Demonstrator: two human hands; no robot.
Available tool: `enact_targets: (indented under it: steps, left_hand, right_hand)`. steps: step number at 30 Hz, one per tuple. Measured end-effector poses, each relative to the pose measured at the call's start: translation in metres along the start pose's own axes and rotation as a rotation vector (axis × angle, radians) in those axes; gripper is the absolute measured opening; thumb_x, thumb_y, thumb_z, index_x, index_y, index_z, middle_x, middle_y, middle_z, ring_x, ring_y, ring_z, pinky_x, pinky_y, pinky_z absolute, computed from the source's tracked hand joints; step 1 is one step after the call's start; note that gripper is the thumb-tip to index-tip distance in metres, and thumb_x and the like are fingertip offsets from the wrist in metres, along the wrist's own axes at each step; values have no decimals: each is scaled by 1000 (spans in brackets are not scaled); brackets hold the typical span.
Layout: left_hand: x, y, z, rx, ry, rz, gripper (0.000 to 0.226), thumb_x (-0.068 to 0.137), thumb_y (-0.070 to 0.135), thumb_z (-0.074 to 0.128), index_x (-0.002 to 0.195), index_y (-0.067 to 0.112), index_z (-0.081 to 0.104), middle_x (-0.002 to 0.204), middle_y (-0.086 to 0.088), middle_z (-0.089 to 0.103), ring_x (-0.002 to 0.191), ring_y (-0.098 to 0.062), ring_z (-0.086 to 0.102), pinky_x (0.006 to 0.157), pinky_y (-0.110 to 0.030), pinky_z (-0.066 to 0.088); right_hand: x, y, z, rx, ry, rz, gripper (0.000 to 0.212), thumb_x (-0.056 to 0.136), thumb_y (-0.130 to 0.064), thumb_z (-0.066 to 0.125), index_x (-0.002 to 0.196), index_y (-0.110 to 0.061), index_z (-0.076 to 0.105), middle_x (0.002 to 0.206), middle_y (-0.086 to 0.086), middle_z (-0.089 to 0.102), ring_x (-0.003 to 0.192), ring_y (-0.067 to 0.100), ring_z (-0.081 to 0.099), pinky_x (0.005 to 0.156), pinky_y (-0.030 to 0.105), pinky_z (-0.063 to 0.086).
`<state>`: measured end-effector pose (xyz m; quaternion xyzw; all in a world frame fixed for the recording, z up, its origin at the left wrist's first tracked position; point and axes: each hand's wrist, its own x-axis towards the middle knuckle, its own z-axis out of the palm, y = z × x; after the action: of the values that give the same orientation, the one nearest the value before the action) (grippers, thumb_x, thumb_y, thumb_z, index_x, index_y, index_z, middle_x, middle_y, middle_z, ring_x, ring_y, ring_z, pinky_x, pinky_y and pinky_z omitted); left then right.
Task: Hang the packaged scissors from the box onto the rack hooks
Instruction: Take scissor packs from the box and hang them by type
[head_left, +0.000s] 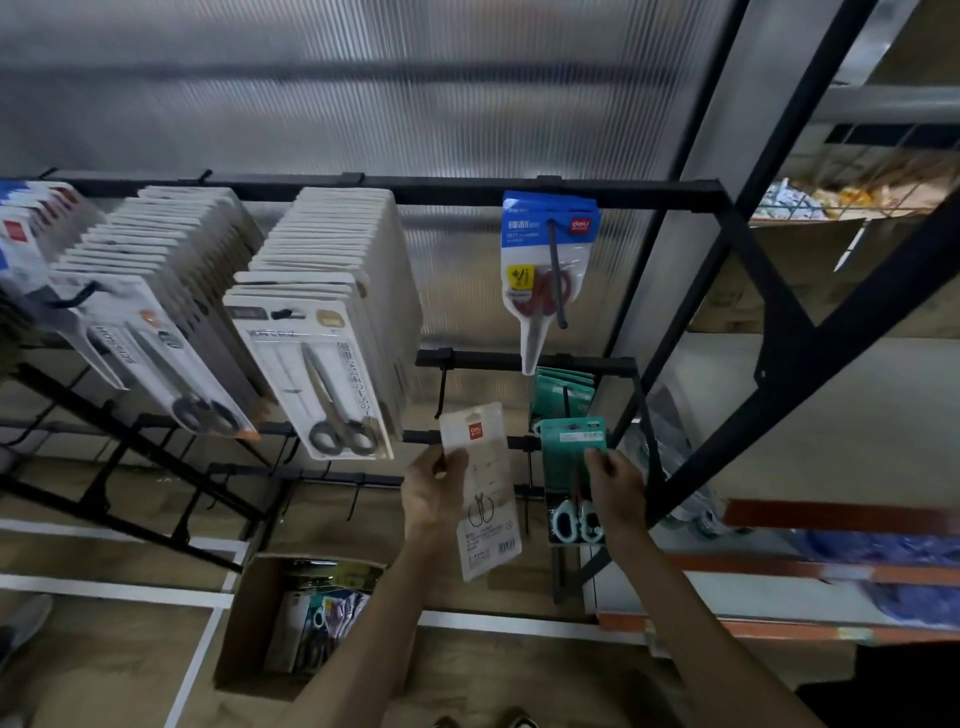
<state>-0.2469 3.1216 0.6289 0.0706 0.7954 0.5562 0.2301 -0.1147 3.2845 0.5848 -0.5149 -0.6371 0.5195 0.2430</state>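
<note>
My left hand (434, 493) grips a white scissors pack (483, 488) by its left edge, held upright just below a bare black hook (441, 387) on the rack's middle bar. My right hand (613, 486) pinches a teal scissors pack (571, 457) with pale blue handles, in front of a hook that carries more teal packs (563, 392). A cardboard box (244, 623) on the floor below holds several more packaged scissors.
A blue pack with red-handled scissors (545, 260) hangs from the top bar (467, 189). Two thick rows of white packs (332, 322) fill hooks at left. Several bare hooks sit lower left. A diagonal black frame (779, 291) and shelving stand at right.
</note>
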Motion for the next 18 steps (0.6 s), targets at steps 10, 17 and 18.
enact_targets:
  steps: [10, 17, 18]
  left_hand:
    - [-5, -2, 1, 58, 11, -44, 14, 101, 24, 57, 99, 14, 68, 88, -5, 71, 77, -20, 70, 57, -27, 52]
    - [-11, -1, -1, -2, 22, -84, 15, 101, 21, 57, 95, 12, 68, 90, -7, 74, 82, -24, 72, 65, -35, 61]
    - [-13, 0, -1, 3, 16, -90, 15, 101, 22, 57, 96, 13, 68, 90, -6, 75, 82, -23, 73, 65, -34, 61]
  right_hand:
    - [10, -9, 10, 5, 18, 20, 16, 103, -22, 53, 95, -10, 59, 85, 4, 58, 76, 17, 57, 57, 23, 43]
    - [58, -24, 26, -168, 35, 61, 33, 103, -36, 49, 86, -9, 59, 79, 9, 57, 76, 27, 57, 60, 30, 36]
    - [68, -27, 28, -188, 27, 59, 37, 104, -36, 47, 83, -7, 59, 78, 11, 57, 75, 26, 56, 58, 30, 34]
